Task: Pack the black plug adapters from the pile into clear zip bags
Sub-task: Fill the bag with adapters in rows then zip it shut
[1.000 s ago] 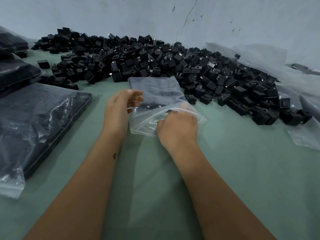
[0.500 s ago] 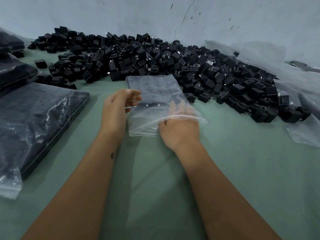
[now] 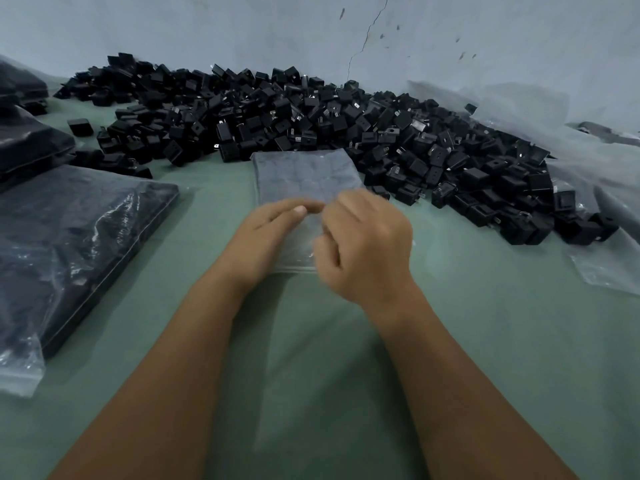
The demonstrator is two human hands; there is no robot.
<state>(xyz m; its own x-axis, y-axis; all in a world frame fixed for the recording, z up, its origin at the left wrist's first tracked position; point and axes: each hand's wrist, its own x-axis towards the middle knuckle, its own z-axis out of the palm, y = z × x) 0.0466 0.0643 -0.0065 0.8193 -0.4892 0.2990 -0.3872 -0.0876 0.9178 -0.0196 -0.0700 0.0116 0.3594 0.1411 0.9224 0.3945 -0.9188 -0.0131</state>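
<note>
A clear zip bag (image 3: 304, 178) lies flat on the green table (image 3: 485, 341) just in front of the big pile of black plug adapters (image 3: 311, 119). My left hand (image 3: 266, 240) rests on the bag's left side, fingers stretched over it and pressing on the plastic. My right hand (image 3: 367, 244) is above the bag's near right part, fingers curled and pinching the plastic near the left fingertips. The bag's near edge shows between the two hands. I cannot tell whether any adapter is inside it.
Filled bags of black adapters (image 3: 69, 244) lie at the left, with more stacked behind (image 3: 24, 143). Loose clear plastic sheeting (image 3: 606, 216) covers the right side. A single adapter (image 3: 80, 127) sits apart at the far left. A grey wall (image 3: 311, 29) stands behind the pile.
The bag's mouth was held open by both hands; now it lies flat. My right hand has come off the mouth and moved up and left to meet my left fingertips.
</note>
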